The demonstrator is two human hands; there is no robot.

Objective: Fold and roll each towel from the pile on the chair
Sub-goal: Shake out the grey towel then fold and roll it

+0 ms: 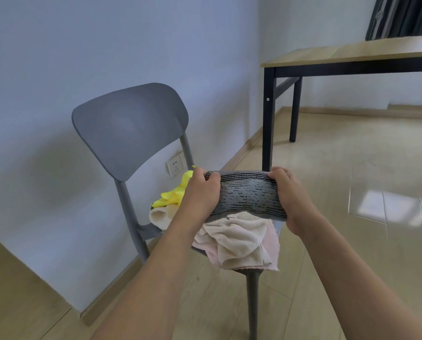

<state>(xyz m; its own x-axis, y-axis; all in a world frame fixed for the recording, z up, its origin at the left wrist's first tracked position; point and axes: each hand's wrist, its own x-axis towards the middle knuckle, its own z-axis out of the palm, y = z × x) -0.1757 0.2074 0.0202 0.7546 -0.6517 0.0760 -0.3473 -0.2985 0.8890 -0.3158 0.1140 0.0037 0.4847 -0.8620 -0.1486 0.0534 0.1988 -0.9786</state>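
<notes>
A grey patterned towel (248,195), rolled into a thick cylinder, is held above the seat of the grey chair (131,128). My left hand (201,192) grips its left end and my right hand (291,195) grips its right end, fingers curled over the top of the roll. Under the roll, a pile lies on the seat: a beige towel (239,239), a pale pink towel (272,244) beneath it hanging over the front edge, and a yellow towel (173,195) at the back left. My arms hide most of the seat.
The chair stands against a pale blue wall with a white socket (176,165) behind it. A wooden table with black legs (269,114) stands to the right. Glossy tiled floor (352,168) spreads under and beyond the table. A dark curtain (401,15) hangs at the top right.
</notes>
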